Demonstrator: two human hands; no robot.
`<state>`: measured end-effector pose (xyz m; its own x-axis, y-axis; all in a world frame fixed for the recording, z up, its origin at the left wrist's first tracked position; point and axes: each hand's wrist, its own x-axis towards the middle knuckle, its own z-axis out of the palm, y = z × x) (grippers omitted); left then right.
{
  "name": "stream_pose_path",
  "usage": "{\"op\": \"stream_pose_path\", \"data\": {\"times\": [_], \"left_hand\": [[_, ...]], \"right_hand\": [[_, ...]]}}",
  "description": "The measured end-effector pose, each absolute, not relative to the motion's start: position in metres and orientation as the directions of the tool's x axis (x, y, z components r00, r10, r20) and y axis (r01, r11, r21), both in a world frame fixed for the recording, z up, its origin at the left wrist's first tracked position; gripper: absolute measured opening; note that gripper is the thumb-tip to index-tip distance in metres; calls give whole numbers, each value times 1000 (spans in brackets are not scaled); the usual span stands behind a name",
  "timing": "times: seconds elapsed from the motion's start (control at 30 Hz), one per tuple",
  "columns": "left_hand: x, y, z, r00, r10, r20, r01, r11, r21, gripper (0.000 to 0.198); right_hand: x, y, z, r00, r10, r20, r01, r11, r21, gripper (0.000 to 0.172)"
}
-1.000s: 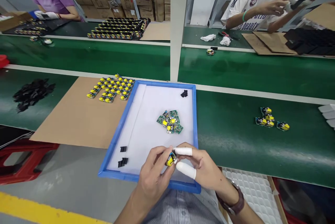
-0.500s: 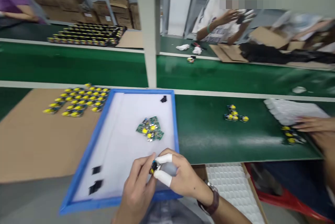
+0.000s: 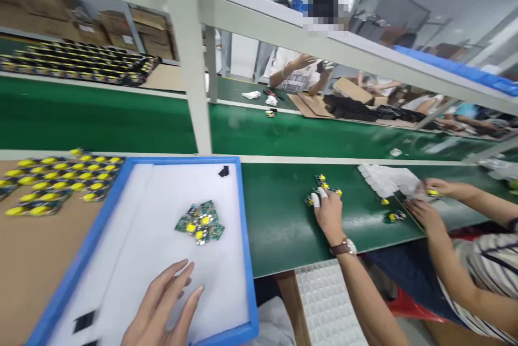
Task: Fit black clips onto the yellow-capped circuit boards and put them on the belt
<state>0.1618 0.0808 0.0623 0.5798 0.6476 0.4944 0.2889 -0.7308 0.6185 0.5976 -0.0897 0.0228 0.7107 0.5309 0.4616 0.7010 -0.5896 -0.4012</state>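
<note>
My left hand (image 3: 165, 303) hovers over the lower part of the blue-framed white tray (image 3: 245, 227), fingers apart and holding nothing. On the green table to the right, my right hand (image 3: 328, 214), with white covers on two fingertips and a watch at the wrist, reaches down onto a small group of yellow-topped parts (image 3: 321, 178). Its fingertips touch the group; whether they grip a part is hidden. In the tray lies a pile of green circuit boards (image 3: 208, 210) with several yellow-topped pieces, and a small black piece (image 3: 224, 171) sits near the top right corner.
Rows of yellow-topped parts (image 3: 52, 176) lie on cardboard at the left. Beside my right arm is a white cell tray (image 3: 329, 303). At the right, a co-worker's hands (image 3: 429, 216) handle a part near white packing (image 3: 388, 178). A pale post (image 3: 182, 54) rises behind the tray.
My hands have separated. The right one has moved right to the parts on the green table; the left has opened, and the small part is no longer in it. The view has swung right.
</note>
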Motion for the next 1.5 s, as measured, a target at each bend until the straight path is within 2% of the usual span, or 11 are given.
{"op": "stream_pose_path", "data": {"times": [0.1, 0.17, 0.27, 0.37, 0.47, 0.57, 0.93, 1.07, 1.23, 1.4, 1.5], "left_hand": [[135, 94, 81, 422, 761, 492, 499, -649, 575, 30], [112, 107, 95, 214, 867, 451, 695, -459, 554, 31], [80, 120, 106, -80, 915, 395, 740, -211, 639, 35], [59, 122, 104, -134, 938, 321, 617, -174, 768, 34], [50, 115, 101, -23, 961, 275, 667, -190, 720, 31], [48, 106, 104, 84, 963, 258, 733, -235, 639, 28], [71, 123, 107, 231, 873, 430, 652, -467, 598, 23], [109, 131, 100, 487, 777, 399, 545, -627, 557, 23], [185, 121, 89, 848, 425, 316, 291, -872, 393, 47], [233, 122, 82, 935, 260, 242, 184, -937, 296, 59], [234, 122, 88, 920, 292, 261, 158, -887, 434, 44]], "right_hand": [[586, -76, 33, 667, 554, 498, 743, -544, -390, 39], [561, -58, 42, 592, 598, 540, 806, -432, -405, 37], [493, -22, 60, 321, 761, 564, 876, -12, -481, 33], [403, 13, 77, -158, 892, 424, 718, 399, -571, 29], [322, 45, 84, -506, 829, 240, 632, 545, -551, 20], [265, 80, 78, -630, 770, 98, 633, 582, -510, 15], [265, 85, 75, -427, 901, 79, 656, 369, -658, 12], [329, 30, 80, -86, 993, 84, 398, 112, -911, 16], [386, -19, 79, 222, 975, 19, 199, -27, -980, 15], [399, -37, 70, 448, 891, -71, -4, -77, -997, 29], [399, -40, 70, 472, 880, -57, -69, -27, -997, 25]]}}
